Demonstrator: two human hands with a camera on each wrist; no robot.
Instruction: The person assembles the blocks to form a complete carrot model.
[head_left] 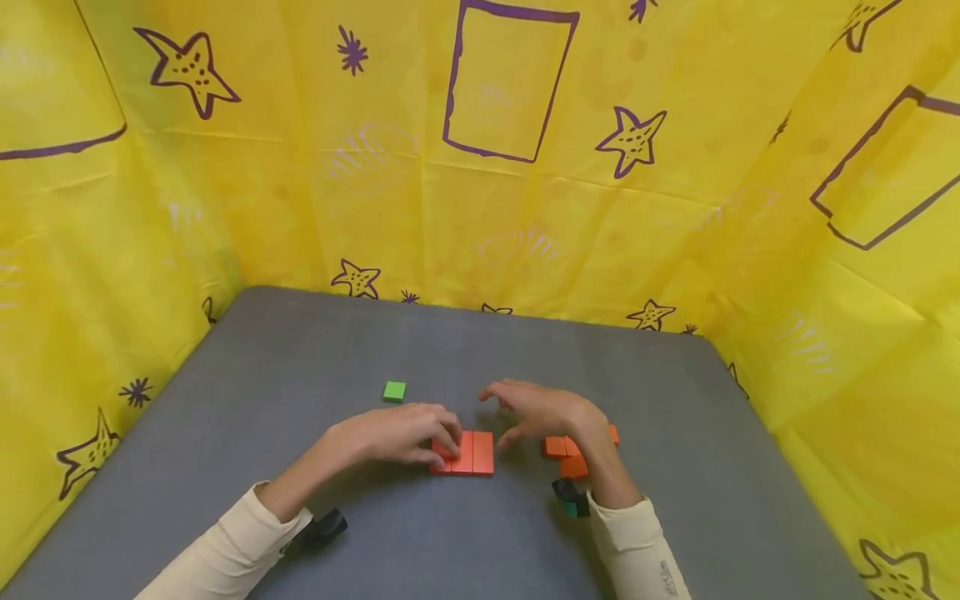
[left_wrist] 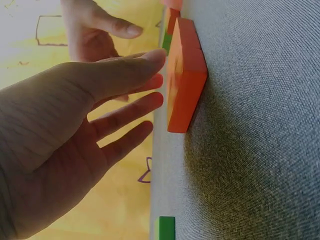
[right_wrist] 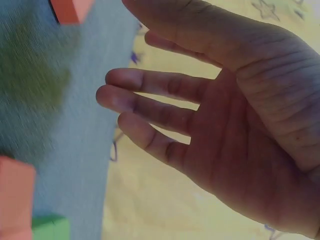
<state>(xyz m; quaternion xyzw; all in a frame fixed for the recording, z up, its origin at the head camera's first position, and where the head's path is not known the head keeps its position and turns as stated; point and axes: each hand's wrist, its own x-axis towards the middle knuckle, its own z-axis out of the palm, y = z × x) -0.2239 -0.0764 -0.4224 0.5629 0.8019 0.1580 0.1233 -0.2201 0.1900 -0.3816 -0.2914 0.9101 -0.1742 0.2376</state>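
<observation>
On the grey table, several flat orange-red blocks (head_left: 482,452) lie side by side, forming one rectangle. My left hand (head_left: 405,432) is over the left part of this rectangle, its fingers relaxed and pointing down at the top face. In the left wrist view, the thumb and fingertips are close to the block's upper face (left_wrist: 176,75), with nothing pinched; whether they touch it I cannot tell. Just right of the rectangle my right hand (head_left: 543,408) hovers with fingers spread and nothing in it. The right wrist view shows its bare palm (right_wrist: 230,135) and loosely straight fingers.
A green square block (head_left: 394,391) lies beyond the left hand. More orange blocks (head_left: 573,467) sit beside the right wrist, partly hidden by the forearm. Another green block (right_wrist: 51,228) shows beside them in the right wrist view. Yellow patterned cloth (head_left: 420,208) walls the table's back and sides.
</observation>
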